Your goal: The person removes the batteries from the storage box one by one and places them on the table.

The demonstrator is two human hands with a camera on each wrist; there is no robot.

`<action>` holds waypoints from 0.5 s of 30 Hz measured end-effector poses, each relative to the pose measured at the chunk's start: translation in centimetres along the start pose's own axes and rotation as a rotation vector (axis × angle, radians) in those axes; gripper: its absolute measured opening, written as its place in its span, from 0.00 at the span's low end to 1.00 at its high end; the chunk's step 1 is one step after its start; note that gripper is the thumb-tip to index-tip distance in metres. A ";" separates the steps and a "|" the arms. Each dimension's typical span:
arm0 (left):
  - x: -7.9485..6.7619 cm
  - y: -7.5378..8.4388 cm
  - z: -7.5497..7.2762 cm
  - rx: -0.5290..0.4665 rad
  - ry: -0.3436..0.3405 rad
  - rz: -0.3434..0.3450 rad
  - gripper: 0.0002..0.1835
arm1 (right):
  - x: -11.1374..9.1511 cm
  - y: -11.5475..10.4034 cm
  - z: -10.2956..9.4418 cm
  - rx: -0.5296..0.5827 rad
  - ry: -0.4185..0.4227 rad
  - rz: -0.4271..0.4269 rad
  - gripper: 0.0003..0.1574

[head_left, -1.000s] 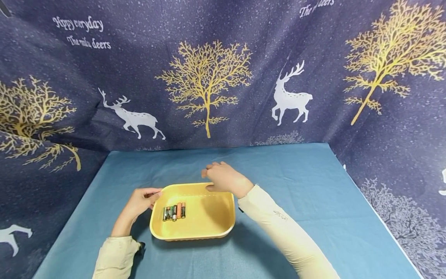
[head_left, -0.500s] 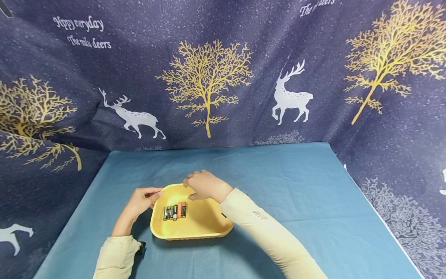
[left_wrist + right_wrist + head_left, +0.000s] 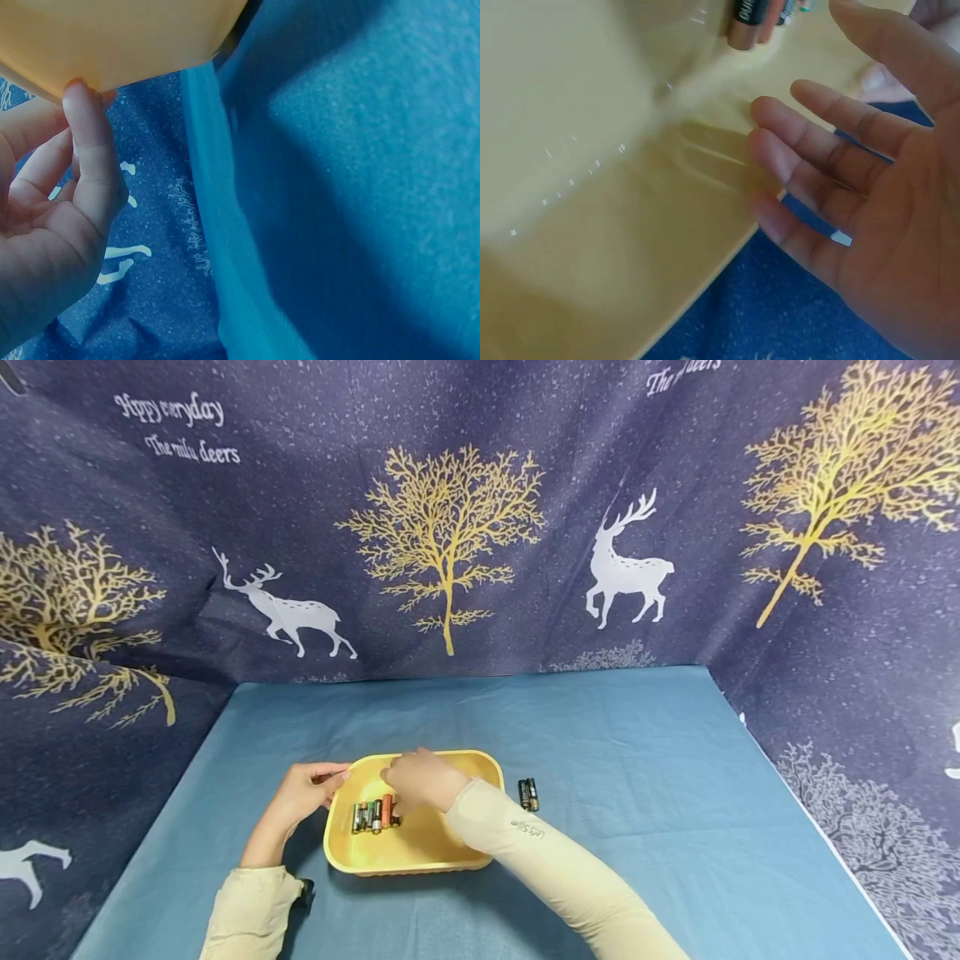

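A yellow plastic basin (image 3: pixel 420 847) stands on the blue cloth, also filling much of the right wrist view. Several AA-style batteries (image 3: pixel 367 817) lie side by side in its left part, black, green and orange. At the basin's left end, my left hand (image 3: pixel 303 793) pinches the rim between thumb and fingers; the left wrist view shows the thumb against the basin wall. My right hand (image 3: pixel 422 783) is inside the basin area, fingertips right by the rightmost battery (image 3: pixel 748 22) and partly covering it. In the right wrist view its fingers are spread and relaxed, with nothing between them.
Two dark batteries (image 3: pixel 528 794) lie together on the blue cloth (image 3: pixel 637 793) just right of the basin. Behind the table hangs a dark blue curtain (image 3: pixel 525 410) printed with deer and golden trees.
My right hand has moved left and down from the basin's far rim to the batteries. The two batteries on the cloth have come into view from behind the sleeve. My left hand stays put.
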State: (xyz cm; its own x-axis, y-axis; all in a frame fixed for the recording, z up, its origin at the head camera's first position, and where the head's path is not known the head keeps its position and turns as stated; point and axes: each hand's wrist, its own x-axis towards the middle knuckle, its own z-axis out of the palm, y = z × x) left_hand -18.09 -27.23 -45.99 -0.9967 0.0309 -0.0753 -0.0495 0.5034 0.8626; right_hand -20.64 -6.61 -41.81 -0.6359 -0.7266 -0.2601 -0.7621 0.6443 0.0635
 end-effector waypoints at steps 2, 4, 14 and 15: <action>0.0 0.0 0.0 0.005 0.001 0.002 0.17 | 0.2 -0.2 0.3 -0.007 -0.010 0.012 0.26; 0.0 0.0 0.0 0.007 0.005 0.001 0.17 | 0.3 -0.3 0.5 -0.018 -0.025 0.022 0.26; 0.0 -0.1 0.1 0.003 0.005 -0.017 0.17 | 0.8 -0.4 1.5 -0.017 -0.082 0.077 0.22; 0.0 0.0 0.1 0.003 0.005 -0.017 0.17 | 0.9 -0.4 1.7 -0.019 -0.088 0.085 0.22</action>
State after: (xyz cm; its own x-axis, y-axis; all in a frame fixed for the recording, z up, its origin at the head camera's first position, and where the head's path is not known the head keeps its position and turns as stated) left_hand -18.13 -27.19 -46.05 -0.9960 0.0184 -0.0877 -0.0663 0.5068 0.8595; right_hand -20.66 -7.13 -43.68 -0.6855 -0.6455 -0.3367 -0.7090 0.6971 0.1071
